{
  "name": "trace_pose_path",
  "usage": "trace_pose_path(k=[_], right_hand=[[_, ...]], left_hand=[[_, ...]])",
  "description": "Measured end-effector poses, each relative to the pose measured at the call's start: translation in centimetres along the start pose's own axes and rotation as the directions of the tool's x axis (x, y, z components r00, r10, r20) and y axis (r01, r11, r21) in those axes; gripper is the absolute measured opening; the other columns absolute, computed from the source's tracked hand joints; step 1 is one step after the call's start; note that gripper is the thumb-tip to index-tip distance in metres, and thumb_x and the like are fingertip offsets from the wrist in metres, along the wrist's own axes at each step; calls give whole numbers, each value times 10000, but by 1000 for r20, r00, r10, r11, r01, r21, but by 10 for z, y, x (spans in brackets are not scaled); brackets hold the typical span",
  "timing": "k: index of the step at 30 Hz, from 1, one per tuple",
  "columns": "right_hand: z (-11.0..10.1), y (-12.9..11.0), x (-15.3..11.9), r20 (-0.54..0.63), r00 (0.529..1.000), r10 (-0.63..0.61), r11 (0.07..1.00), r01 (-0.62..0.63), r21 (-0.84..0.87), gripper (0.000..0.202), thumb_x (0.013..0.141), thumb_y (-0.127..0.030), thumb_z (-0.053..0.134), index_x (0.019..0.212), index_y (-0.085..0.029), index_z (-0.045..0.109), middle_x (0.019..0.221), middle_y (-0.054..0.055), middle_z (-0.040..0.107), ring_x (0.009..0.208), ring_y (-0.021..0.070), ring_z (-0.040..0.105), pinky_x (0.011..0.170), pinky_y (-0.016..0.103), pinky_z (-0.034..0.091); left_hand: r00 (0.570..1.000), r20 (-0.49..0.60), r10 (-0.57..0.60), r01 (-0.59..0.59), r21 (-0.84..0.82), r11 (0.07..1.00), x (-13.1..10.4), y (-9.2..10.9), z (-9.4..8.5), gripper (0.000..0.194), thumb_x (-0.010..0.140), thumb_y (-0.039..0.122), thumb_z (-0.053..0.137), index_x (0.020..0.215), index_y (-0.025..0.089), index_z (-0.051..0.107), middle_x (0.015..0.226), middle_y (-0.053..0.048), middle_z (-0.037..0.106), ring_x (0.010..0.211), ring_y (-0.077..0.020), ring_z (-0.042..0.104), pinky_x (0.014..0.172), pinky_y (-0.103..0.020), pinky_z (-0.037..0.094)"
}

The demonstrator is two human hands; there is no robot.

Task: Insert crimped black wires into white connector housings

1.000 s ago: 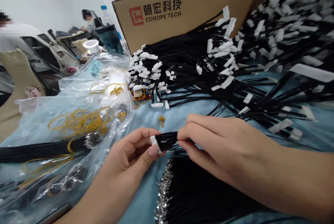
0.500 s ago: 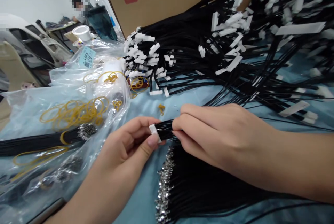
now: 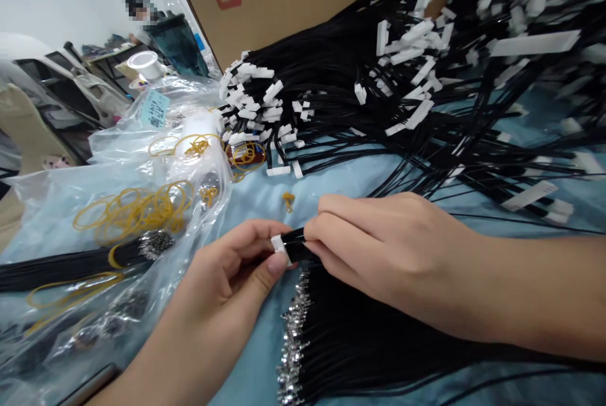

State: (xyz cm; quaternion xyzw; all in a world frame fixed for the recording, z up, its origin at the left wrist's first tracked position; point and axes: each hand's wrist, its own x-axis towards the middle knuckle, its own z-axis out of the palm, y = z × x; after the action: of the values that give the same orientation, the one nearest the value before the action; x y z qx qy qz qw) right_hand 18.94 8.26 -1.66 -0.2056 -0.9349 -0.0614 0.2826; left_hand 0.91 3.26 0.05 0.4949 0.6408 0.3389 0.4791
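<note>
A small white connector (image 3: 281, 249) is pinched between the thumb and fingers of my left hand (image 3: 237, 273). Black wires (image 3: 296, 245) run from its right side into the closed fingertips of my right hand (image 3: 388, 254), which grip them close to the connector. Below both hands lies a wide bundle of black wires (image 3: 369, 336) with bare silver terminals (image 3: 293, 343) at its left end. My right hand and forearm cover part of this bundle. Whether every wire sits in the connector is too small to tell.
Behind are piled black cables (image 3: 326, 65) with white connectors and a cardboard box (image 3: 265, 8). On the left, clear plastic bags (image 3: 203, 197) lie near yellow rubber bands (image 3: 137, 210) and another wire bundle (image 3: 71, 261). A dark cup (image 3: 177, 43) stands farther back, with a person beyond.
The view has shifted slightly. My right fingertips have come a little closer to my left hand along the wires, and the wires between them look more tightly gathered.
</note>
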Motion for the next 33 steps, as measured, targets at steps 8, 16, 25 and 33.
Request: trace_pose_path(k=[8,16,25,33], right_hand=[[-3,1,4,-1,999,-46,996,46,70,269,885,-74,374,693,-153,546,631,21,439,498,147,350,430,295,268],[-14,-15,-2,70,997,-37,999,36,23,129,822,-104,549,706,-157,560,666,33,523,595,194,466,508,328,362],[-8,-15,-13,95,993,67,997,-70,29,81,846,-61,517,825,-139,529,745,26,531,613,152,484,545,288,353],[-8,-11,-7,146,980,136,981,-154,116,69,845,-205,580,848,-136,576,743,10,557,565,154,514,493,295,334]], left_hand=[[999,17,50,-52,172,984,-3,0,2,156,791,326,600,924,245,613,826,24,707,798,-139,643,710,-203,494],[997,9,71,-71,-12,997,-1,4,-3,92,818,238,614,908,250,630,770,62,667,752,-79,608,664,-115,477],[997,42,58,-55,-75,996,-1,-2,-5,97,815,246,647,910,262,649,779,62,678,746,-81,594,658,-121,464],[991,51,124,-123,-11,992,-2,-5,-5,103,812,278,649,910,249,662,830,37,701,804,-104,621,684,-134,488]])
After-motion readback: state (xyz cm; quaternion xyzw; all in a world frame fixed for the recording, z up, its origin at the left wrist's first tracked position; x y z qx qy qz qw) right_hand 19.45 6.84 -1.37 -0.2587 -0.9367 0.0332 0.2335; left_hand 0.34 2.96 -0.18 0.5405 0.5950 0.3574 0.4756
